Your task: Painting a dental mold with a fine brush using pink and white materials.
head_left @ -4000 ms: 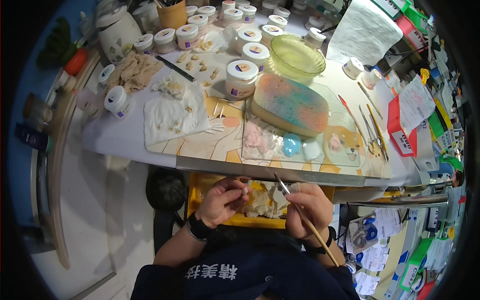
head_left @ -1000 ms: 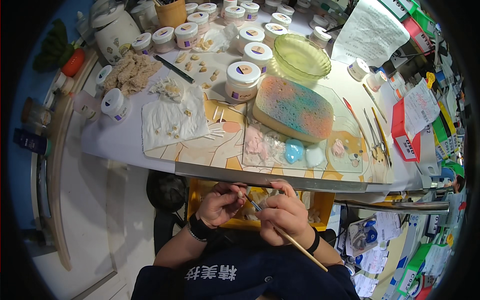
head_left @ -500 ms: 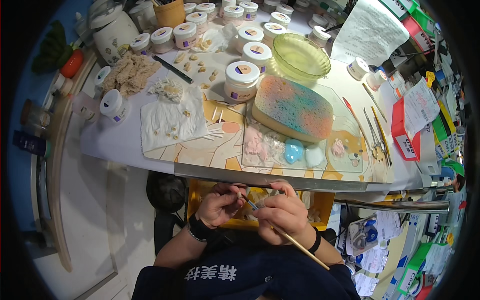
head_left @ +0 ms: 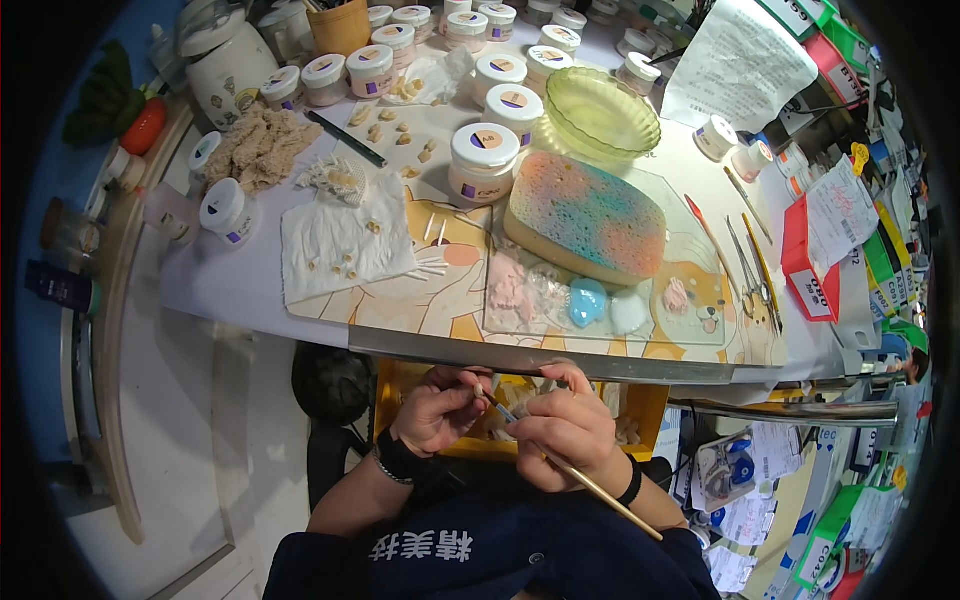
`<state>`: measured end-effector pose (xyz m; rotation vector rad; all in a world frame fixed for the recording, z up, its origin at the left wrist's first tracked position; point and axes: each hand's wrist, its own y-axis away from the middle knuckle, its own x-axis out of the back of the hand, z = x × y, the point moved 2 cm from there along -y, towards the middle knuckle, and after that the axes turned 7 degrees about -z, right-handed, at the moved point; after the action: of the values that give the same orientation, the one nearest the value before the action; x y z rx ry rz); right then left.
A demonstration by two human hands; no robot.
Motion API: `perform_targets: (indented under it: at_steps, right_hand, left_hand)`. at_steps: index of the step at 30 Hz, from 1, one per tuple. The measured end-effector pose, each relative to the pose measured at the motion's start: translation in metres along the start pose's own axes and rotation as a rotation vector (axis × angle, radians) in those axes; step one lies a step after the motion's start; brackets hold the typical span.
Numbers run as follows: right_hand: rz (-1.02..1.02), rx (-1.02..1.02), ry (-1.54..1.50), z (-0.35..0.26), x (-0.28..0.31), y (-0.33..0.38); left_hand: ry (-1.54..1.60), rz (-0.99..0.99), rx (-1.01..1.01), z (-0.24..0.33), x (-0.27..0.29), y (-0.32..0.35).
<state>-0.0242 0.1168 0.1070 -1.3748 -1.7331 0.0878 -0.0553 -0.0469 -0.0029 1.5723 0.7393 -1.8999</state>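
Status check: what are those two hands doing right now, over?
Left hand pinching a small piece, too small to identify. Right hand gripping a thin brush, tip at the piece. Both over the yellow tray, below the table edge. Nothing between them.

Person wears a dark navy top with light characters printed across the chest. Forearms bare. Left hand (head_left: 437,407): black band at the wrist (head_left: 398,460), with a thin metal bracelet beside it. Right hand (head_left: 565,432): thin black band at the wrist (head_left: 632,483).
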Motion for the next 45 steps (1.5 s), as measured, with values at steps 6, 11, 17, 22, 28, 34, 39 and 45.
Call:
perform_targets:
  at_steps: [6,11,17,22,28,34,39,45]
  right_hand:
    - [0.004,-0.003,-0.019,-0.0004,0.0007,-0.0002]
    - [-0.002,-0.001,-0.023,-0.0011,0.0012,-0.0004]
    - [-0.008,0.0,-0.026,-0.0007,0.0013,0.0003]
    - [0.005,-0.007,-0.021,0.0002,0.0008,0.0]
    - [0.006,-0.039,-0.005,-0.0012,-0.0005,-0.001]
    - [-0.01,-0.017,0.008,0.0001,-0.0003,-0.0012]
    - [0.006,-0.015,-0.006,0.0005,-0.0001,-0.001]
    - [-0.011,-0.018,-0.036,-0.0001,0.0014,-0.0001]
  left_hand:
    - [-0.009,0.012,0.0,-0.0004,0.0,0.0]
    - [0.001,0.006,0.004,0.0001,0.0001,0.0006]
    - [0.013,-0.005,-0.001,-0.0002,-0.0002,-0.0001]
    - [0.004,0.003,-0.001,-0.0002,-0.0004,-0.0004]
    - [0.005,0.011,0.002,0.0,-0.0008,-0.0004]
    - [-0.009,-0.003,-0.006,0.0004,-0.0023,-0.0009]
    - [-0.009,0.004,-0.002,0.0006,-0.0016,-0.0004]
    - [-0.016,0.014,0.007,0.0007,-0.0008,-0.0004]
